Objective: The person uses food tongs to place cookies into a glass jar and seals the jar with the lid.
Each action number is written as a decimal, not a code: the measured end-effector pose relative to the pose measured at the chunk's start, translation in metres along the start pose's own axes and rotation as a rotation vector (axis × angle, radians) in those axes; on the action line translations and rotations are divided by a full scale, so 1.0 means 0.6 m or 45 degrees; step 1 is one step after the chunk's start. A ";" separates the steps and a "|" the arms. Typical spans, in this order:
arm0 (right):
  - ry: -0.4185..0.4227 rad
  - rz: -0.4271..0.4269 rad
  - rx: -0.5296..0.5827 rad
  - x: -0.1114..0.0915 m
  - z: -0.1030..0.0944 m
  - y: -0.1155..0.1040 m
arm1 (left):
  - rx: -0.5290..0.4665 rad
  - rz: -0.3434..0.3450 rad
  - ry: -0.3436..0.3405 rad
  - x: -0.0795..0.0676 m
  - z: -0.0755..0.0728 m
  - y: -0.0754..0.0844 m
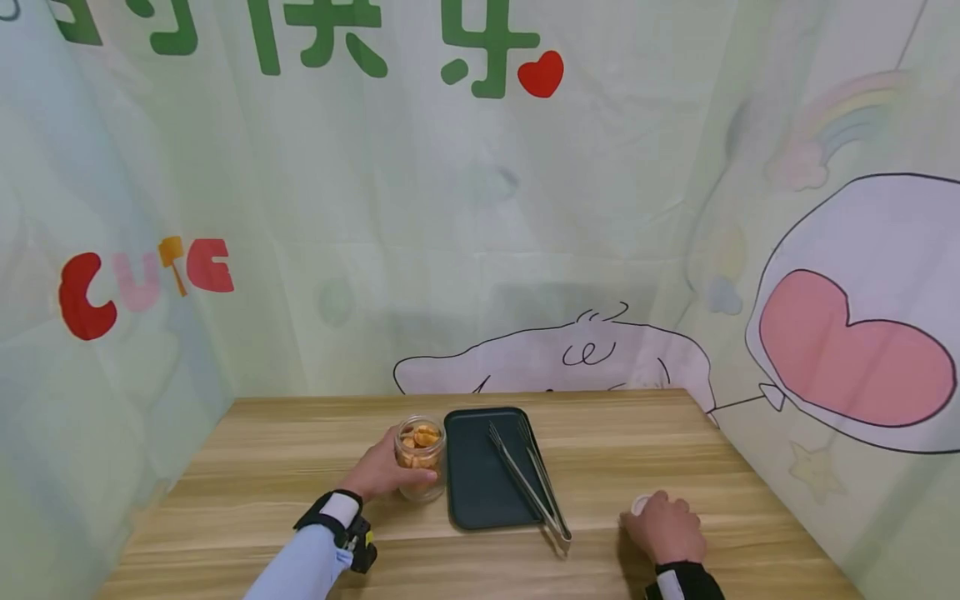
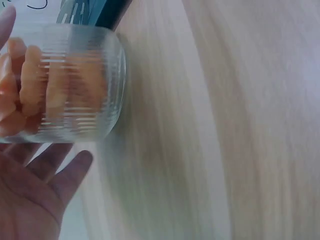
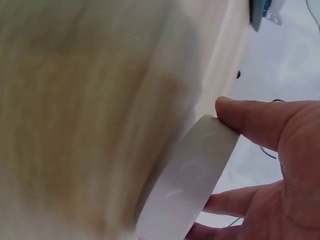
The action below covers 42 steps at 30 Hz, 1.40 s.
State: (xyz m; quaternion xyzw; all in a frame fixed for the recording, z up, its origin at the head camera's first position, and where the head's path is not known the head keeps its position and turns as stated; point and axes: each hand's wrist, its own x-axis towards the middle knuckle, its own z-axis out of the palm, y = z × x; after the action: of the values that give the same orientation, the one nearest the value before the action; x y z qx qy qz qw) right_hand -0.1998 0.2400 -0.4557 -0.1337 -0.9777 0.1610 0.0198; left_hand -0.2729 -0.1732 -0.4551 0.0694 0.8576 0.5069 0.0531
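My left hand [image 1: 383,468] grips a clear glass jar [image 1: 422,488] at the left side of the tray, thumb across its front. Through the ribbed glass, orange-brown snack pieces [image 2: 57,90] show in the left wrist view; the jar's top is uncovered. Over at the right of the table, my right hand [image 1: 666,527] holds a white round lid [image 3: 187,180] by its rim, with the thumb on one side and fingers on the other. The lid is tilted against or just above the wood; which one I cannot tell.
A dark rectangular tray [image 1: 480,492] lies between my hands. Metal tongs [image 1: 534,483] rest on it, their bent end reaching past its lower right corner. Behind the wooden table [image 1: 315,425] hangs a printed cloth backdrop [image 1: 360,183].
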 end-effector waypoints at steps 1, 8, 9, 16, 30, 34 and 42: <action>0.002 -0.008 0.004 0.000 -0.003 -0.003 | -0.009 0.001 0.012 0.000 0.001 0.000; 0.034 -0.064 0.077 -0.002 -0.023 -0.030 | -0.017 0.023 0.075 -0.001 0.002 -0.002; 0.039 -0.067 0.099 -0.002 -0.025 -0.034 | -0.019 0.026 0.079 -0.002 0.002 -0.002; 0.082 -0.106 0.168 -0.007 -0.040 -0.063 | 0.033 0.037 0.079 -0.008 0.000 -0.001; 0.174 -0.294 0.300 -0.034 -0.066 -0.129 | 0.325 0.236 -0.089 -0.041 -0.002 0.038; 0.174 -0.399 0.396 -0.043 -0.063 -0.148 | 0.373 0.292 -0.133 -0.043 0.004 0.045; 0.022 -0.535 0.594 -0.057 -0.047 -0.193 | 0.485 0.344 -0.165 -0.051 0.018 0.065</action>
State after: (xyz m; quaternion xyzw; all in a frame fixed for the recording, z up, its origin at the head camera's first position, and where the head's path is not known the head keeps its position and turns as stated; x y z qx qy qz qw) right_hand -0.1943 0.1340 -0.3917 0.0783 -0.9204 0.3721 0.0910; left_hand -0.2384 -0.1503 -0.4254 0.2247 0.9155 0.3329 0.0255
